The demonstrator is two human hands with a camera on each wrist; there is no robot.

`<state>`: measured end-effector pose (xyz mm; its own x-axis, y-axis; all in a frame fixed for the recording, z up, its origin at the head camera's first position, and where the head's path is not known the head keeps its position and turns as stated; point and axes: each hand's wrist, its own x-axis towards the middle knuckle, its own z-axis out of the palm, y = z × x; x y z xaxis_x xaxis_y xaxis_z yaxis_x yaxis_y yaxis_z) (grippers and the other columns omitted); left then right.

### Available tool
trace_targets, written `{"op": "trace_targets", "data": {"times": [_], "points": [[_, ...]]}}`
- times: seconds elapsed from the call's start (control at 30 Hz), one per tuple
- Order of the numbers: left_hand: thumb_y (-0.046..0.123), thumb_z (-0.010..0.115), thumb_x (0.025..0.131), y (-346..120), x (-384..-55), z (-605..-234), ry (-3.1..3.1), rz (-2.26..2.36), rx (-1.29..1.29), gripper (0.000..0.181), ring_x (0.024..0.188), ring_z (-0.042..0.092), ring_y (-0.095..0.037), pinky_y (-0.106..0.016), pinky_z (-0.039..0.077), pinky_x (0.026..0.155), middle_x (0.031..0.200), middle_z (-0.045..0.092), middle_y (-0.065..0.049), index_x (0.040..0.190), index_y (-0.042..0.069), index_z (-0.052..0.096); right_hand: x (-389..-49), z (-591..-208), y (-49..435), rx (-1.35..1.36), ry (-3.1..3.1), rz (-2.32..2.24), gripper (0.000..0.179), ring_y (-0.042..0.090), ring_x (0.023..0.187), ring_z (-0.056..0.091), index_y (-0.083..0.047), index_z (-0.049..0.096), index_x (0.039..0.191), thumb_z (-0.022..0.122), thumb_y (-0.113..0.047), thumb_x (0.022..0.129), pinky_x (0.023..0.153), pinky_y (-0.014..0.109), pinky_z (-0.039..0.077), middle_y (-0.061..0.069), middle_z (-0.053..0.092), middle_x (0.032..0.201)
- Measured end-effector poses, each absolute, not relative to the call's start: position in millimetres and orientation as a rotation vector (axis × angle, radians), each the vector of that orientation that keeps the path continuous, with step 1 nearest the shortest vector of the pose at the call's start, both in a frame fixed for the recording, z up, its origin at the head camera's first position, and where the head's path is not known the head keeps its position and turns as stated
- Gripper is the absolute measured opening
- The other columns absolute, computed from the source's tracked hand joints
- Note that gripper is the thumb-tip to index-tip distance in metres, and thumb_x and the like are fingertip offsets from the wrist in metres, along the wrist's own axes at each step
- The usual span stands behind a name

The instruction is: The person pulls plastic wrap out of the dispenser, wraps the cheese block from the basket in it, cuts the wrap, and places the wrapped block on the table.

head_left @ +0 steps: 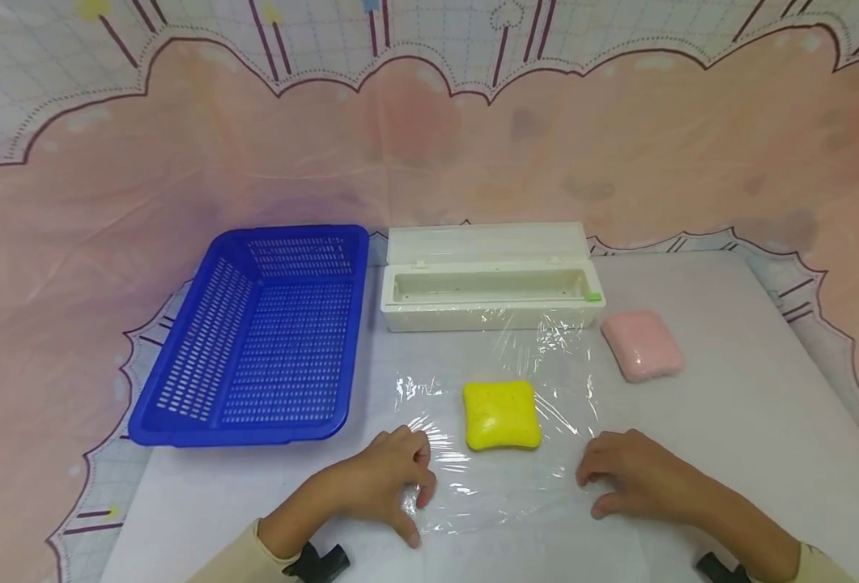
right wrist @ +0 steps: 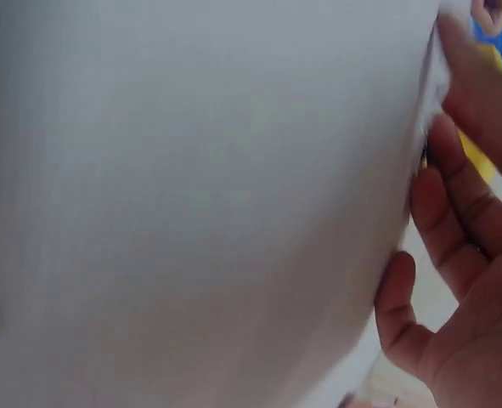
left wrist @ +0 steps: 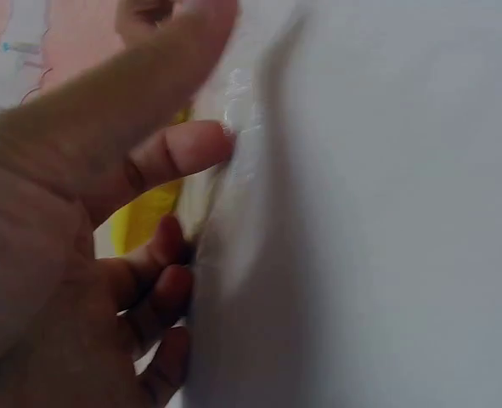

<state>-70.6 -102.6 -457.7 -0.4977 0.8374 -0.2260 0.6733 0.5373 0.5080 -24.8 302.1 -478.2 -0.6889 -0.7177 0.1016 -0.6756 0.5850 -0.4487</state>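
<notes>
A sheet of clear cling film (head_left: 473, 490) lies on the table with a yellow pillow-shaped bar of soap (head_left: 502, 415) on it. My left hand (head_left: 385, 482) is at the film's near left edge, thumb and bent fingers apart over the sheet. Across from it, my right hand (head_left: 640, 478) rests by the right edge, fingers loosely bent and thumb apart. In the left wrist view, the fingertips are right at the film (left wrist: 244, 127), with the yellow soap (left wrist: 149, 217) behind the fingers. The right wrist view shows the right fingertips (right wrist: 427, 197) low at the table surface.
Behind the film stands a white cling film dispenser (head_left: 495, 316), lid raised, with a small green piece (head_left: 593, 297) at its right end. A pink bar (head_left: 643, 346), shiny as if wrapped, lies to the right. A blue slotted basket (head_left: 283, 356) sits on the left.
</notes>
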Motion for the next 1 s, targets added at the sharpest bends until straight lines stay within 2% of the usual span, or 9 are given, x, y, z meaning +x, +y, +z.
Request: {"op": "trace_targets", "data": {"times": [0.13, 0.23, 0.47, 0.63, 0.83, 1.0], "points": [[0.047, 0.087, 0.074, -107, -65, -465, 2.388, 0.468, 1.271, 0.024, 0.094, 0.033, -0.004, -0.024, 0.029, 0.082, 0.097, 0.039, 0.015, 0.077, 0.037, 0.066, -24, -481, 297, -1.186, 2.738, -0.727, 0.022, -0.004, 0.081, 0.052, -0.035, 0.07, 0.09, 0.086, -0.024, 0.081, 0.069, 0.022, 0.044, -0.026, 0.061, 0.087], [0.044, 0.083, 0.081, -110, -64, -470, 2.41, 0.492, 1.314, 0.017, 0.095, 0.033, -0.004, -0.025, 0.028, 0.084, 0.098, 0.041, 0.015, 0.078, 0.037, 0.068, -22, -483, 294, -1.198, 2.749, -0.74, 0.024, -0.004, 0.08, 0.052, -0.035, 0.068, 0.087, 0.084, -0.017, 0.082, 0.07, 0.023, 0.046, -0.026, 0.061, 0.085], [0.038, 0.075, 0.091, -118, -67, -474, 2.389, 0.631, 1.339, 0.01, 0.104, 0.041, -0.005, -0.028, 0.033, 0.089, 0.103, 0.049, 0.016, 0.085, 0.033, 0.068, -14, -482, 291, -1.153, 2.795, -0.718, 0.026, -0.005, 0.082, 0.049, -0.035, 0.064, 0.091, 0.082, -0.017, 0.085, 0.071, 0.021, 0.045, -0.027, 0.055, 0.088], [0.03, 0.073, 0.095, -127, -74, -472, 2.313, 0.823, 1.385, 0.006, 0.1, 0.05, -0.002, -0.024, 0.041, 0.09, 0.102, 0.057, 0.016, 0.092, 0.028, 0.068, -12, -477, 291, -1.093, 2.793, -0.789, 0.025, -0.004, 0.086, 0.051, -0.034, 0.064, 0.096, 0.079, -0.016, 0.088, 0.074, 0.02, 0.048, -0.026, 0.057, 0.095], [0.015, 0.071, 0.096, -129, -83, -463, 2.255, 1.009, 1.502, 0.01, 0.089, 0.056, -0.002, -0.018, 0.048, 0.085, 0.094, 0.061, 0.01, 0.094, 0.02, 0.063, -16, -466, 288, -1.025, 2.942, -0.776, 0.03, -0.005, 0.082, 0.049, -0.031, 0.064, 0.096, 0.082, -0.011, 0.083, 0.074, 0.021, 0.046, -0.027, 0.057, 0.09], [0.013, 0.066, 0.099, -129, -84, -456, 2.343, 1.123, 1.332, 0.007, 0.086, 0.058, -0.002, -0.021, 0.052, 0.081, 0.091, 0.064, 0.011, 0.097, 0.02, 0.065, -22, -455, 285, -0.944, 3.122, -0.686, 0.031, -0.005, 0.078, 0.048, -0.028, 0.067, 0.093, 0.086, -0.01, 0.076, 0.072, 0.022, 0.045, -0.026, 0.058, 0.085]]}}
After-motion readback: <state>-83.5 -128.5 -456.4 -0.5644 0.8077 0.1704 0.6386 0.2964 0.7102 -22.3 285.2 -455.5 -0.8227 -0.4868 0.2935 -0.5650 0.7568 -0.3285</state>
